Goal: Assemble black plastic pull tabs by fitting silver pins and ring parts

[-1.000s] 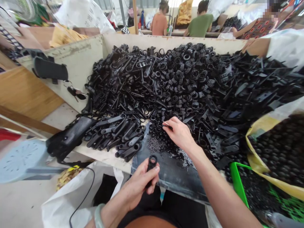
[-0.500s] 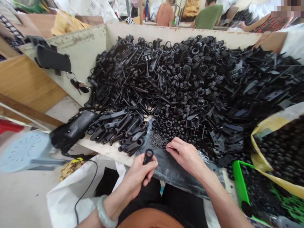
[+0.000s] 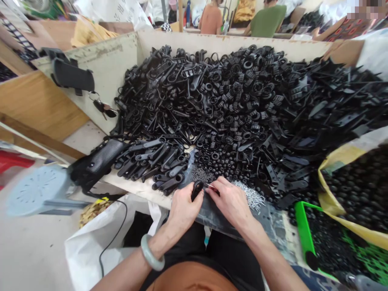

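My left hand (image 3: 184, 208) is closed around a black plastic handle-like part (image 3: 197, 190), its ring end now seen edge-on. In my right hand (image 3: 232, 200) a thin metal pin-like piece (image 3: 211, 186) is pinched between thumb and fingers, its tip pointing at the black part. Whether the two touch I cannot tell. Small dark springs or screws (image 3: 202, 175) lie just beyond my fingertips. Shiny silver pins (image 3: 250, 195) are heaped beside my right hand, and small black balls (image 3: 232, 163) lie behind it.
Long black parts (image 3: 154, 161) lie in rows at left, beside a black mesh-covered device (image 3: 106, 155). A large heap of black plastic parts (image 3: 212, 93) fills the walled bench. At right are a green tray (image 3: 303, 230) and a yellow-edged sack (image 3: 330, 190) of black balls. People (image 3: 268, 20) sit beyond.
My left hand has turned the black part and brought it up and right, close to my right hand. My right hand has shifted slightly left, away from the springs, exposing more silver pins.
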`<action>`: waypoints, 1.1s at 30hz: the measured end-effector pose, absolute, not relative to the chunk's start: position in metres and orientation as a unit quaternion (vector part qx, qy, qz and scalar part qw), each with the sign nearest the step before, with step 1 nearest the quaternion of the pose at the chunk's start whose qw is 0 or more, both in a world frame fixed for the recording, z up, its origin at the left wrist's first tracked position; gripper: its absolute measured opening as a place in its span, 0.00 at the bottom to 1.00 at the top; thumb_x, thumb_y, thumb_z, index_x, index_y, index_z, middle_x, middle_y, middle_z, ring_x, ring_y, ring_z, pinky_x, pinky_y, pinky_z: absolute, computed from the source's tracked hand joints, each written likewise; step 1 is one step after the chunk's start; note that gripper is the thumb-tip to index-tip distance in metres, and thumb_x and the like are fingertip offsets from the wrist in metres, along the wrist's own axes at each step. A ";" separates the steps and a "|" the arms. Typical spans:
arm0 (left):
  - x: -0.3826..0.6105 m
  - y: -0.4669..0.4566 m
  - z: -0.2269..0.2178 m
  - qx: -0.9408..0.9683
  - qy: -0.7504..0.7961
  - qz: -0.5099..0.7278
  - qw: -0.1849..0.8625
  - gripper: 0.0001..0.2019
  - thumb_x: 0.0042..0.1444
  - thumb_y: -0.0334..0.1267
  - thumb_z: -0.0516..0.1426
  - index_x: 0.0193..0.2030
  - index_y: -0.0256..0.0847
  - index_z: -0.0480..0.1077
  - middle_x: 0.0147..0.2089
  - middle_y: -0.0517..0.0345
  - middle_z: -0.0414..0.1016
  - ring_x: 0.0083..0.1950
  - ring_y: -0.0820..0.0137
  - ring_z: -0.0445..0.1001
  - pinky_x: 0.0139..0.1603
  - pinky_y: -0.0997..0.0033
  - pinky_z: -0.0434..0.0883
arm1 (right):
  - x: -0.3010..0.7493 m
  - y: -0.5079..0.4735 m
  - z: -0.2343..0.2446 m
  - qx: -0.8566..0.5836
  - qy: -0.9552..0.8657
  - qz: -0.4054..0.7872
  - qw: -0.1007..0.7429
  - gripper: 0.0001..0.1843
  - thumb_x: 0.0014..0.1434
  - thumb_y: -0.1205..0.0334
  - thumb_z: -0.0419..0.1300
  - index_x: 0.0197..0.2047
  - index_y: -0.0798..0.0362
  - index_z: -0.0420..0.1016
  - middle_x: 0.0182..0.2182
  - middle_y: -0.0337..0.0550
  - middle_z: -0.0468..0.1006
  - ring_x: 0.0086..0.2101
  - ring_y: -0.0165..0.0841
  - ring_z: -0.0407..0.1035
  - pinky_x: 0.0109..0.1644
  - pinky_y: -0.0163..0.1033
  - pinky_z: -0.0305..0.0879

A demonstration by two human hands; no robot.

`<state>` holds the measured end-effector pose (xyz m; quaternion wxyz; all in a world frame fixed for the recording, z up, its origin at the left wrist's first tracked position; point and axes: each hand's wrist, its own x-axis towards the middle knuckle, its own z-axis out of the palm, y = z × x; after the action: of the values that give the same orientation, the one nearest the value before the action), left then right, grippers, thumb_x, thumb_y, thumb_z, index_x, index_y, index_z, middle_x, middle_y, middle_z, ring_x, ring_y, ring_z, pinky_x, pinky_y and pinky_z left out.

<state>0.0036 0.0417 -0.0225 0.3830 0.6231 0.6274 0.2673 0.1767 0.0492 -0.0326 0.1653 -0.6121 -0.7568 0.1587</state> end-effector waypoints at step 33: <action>0.021 0.016 0.003 0.216 0.456 0.356 0.786 0.25 0.47 0.53 0.72 0.30 0.41 0.62 0.18 0.74 0.57 0.17 0.85 0.46 0.18 0.81 0.46 | 0.153 0.000 -0.031 -0.518 -0.230 0.589 0.576 0.24 0.43 0.42 0.79 0.31 0.54 0.82 0.22 0.33 0.67 0.19 0.20 0.49 0.20 0.29 0.45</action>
<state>0.0208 0.0156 0.0027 0.7865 0.2159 0.4560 0.3562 0.1528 -0.0004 -0.0313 0.5755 -0.5182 -0.2304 0.5892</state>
